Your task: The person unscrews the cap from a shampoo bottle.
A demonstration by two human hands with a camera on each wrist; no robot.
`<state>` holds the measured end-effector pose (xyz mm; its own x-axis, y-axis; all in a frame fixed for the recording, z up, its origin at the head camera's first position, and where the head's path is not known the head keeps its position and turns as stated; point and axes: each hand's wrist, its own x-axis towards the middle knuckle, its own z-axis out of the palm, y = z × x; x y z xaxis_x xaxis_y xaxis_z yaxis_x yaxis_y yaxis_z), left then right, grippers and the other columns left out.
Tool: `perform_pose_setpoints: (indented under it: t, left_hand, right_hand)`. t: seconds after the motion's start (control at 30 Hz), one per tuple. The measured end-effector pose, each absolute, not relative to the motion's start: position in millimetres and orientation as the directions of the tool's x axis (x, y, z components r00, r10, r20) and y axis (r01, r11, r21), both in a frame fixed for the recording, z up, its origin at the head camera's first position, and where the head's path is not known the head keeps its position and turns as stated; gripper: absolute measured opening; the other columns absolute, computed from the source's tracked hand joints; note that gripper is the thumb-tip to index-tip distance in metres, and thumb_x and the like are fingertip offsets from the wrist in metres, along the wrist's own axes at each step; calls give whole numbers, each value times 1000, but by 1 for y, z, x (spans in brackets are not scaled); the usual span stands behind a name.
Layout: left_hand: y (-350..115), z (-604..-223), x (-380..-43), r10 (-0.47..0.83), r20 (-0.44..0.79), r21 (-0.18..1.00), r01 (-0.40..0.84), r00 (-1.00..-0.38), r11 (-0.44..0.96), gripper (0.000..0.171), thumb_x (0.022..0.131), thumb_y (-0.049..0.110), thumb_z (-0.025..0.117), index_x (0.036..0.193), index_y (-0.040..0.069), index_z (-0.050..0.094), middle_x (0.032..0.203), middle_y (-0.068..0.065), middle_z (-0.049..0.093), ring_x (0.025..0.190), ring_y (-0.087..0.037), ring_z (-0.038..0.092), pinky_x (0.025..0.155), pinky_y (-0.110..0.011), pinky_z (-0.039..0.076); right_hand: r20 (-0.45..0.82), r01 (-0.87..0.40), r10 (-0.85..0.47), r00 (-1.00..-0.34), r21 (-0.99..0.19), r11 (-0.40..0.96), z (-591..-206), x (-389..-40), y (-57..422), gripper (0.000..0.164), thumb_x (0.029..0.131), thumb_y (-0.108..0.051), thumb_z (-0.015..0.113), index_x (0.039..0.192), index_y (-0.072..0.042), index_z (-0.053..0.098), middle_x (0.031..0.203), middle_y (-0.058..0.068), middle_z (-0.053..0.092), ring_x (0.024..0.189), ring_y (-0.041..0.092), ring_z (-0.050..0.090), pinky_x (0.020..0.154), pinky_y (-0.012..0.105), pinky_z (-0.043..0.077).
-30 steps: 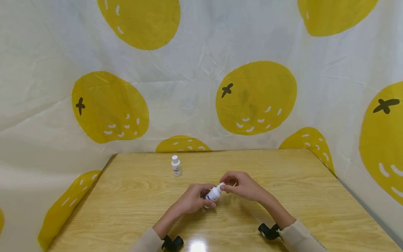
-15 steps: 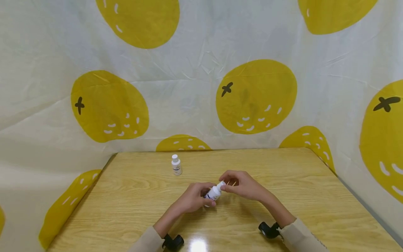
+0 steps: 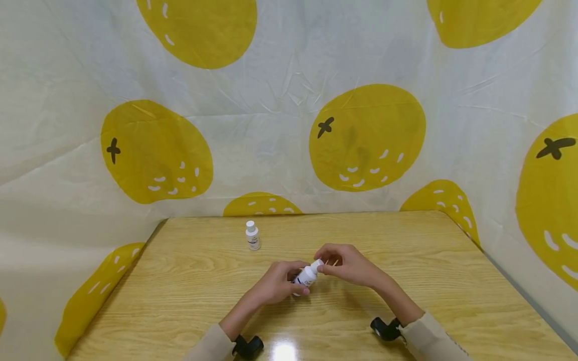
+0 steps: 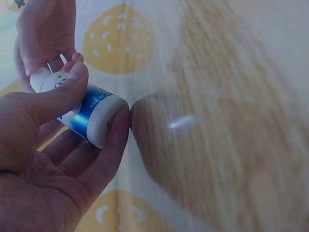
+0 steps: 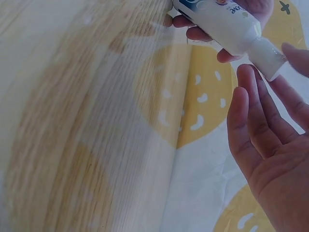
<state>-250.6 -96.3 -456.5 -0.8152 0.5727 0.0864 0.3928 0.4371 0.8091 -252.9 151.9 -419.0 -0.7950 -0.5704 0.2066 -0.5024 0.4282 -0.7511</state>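
A small white bottle (image 3: 304, 278) with a blue band on its label is held tilted over the table, its cap pointing up and to the right. My left hand (image 3: 282, 283) grips its body, thumb across the label and fingers curled beneath, as the left wrist view shows. The white cap (image 5: 266, 59) is at the thumb and fingertips of my right hand (image 3: 345, 265), which pinch it. In the right wrist view the other fingers of that hand spread loosely below the cap. A second white bottle (image 3: 253, 238) stands upright farther back, to the left.
The wooden table (image 3: 203, 281) reaches back to a pale cloth (image 3: 266, 145) printed with yellow fruit, which hangs behind and along the sides. Each wrist bears a black camera mount, such as the right mount (image 3: 386, 331).
Both hands keep their places on the tilted bottle and its cap. The right fingers have shifted slightly about the cap. The standing bottle has not moved.
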Motion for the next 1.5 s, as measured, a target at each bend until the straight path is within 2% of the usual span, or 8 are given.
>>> perform_pose_setpoints:
  t: [0.27,0.53,0.8,1.07,1.17,1.3,1.4,1.5]
  left_hand:
    - [-96,-456,-251,577,89,808,397,-812,436,48,86,14,83,132,17,70,109,-1,77,90,-3,68,79,-23,53]
    - [-96,-456,-250,573,84,805,395,-815,444,47,86,14,84,132,18,70,110,0,77,91,-4,68,80,-23,54]
    - [-96,-456,-250,574,86,803,397,-814,443,46,86,13,83,131,18,70,110,0,77,92,-4,68,81,-24,54]
    - [-95,-455,-251,568,80,797,395,-819,457,48,86,14,83,132,17,70,110,-1,77,92,-4,68,81,-24,54]
    - [-95,-455,-251,566,81,796,395,-820,459,47,86,15,83,132,17,70,110,-1,77,91,-3,68,80,-23,53]
    - [-95,-455,-250,567,84,797,397,-819,455,47,86,15,83,131,18,70,109,0,77,90,-3,68,80,-23,53]
    - [-95,-455,-250,570,83,798,397,-817,453,46,87,14,83,130,18,70,109,0,77,90,-3,68,79,-23,53]
    - [-95,-455,-250,574,82,801,396,-815,449,45,87,14,83,130,18,70,109,-1,77,90,-4,68,78,-23,54]
  right_hand:
    - [206,-503,-568,-797,-746,436,-419,-253,151,17,100,-28,70,108,-13,73,91,1,71,79,12,64,71,26,53]
    - [205,-498,-579,-789,-765,408,-418,-251,152,22,99,-22,71,113,-6,71,96,6,71,81,13,64,71,25,54]
    - [202,-490,-560,-804,-758,430,-416,-250,151,16,99,-24,71,106,-10,71,91,5,70,80,13,64,71,24,53]
    - [221,-507,-569,-792,-757,412,-418,-252,152,22,98,-22,72,113,-5,70,94,7,70,80,13,64,70,25,54]
    - [228,-509,-562,-795,-755,414,-418,-253,152,24,99,-25,72,113,-5,70,92,6,70,78,17,65,69,26,54]
    - [225,-505,-559,-798,-757,416,-418,-253,151,17,99,-26,71,108,-11,71,90,6,70,79,27,67,68,26,54]
    - [222,-505,-564,-795,-757,414,-419,-254,152,14,99,-24,71,107,-12,72,91,5,71,80,25,67,69,26,55]
    - [226,-514,-570,-790,-752,413,-419,-254,152,14,99,-23,71,108,-12,72,93,3,71,81,16,65,71,27,56]
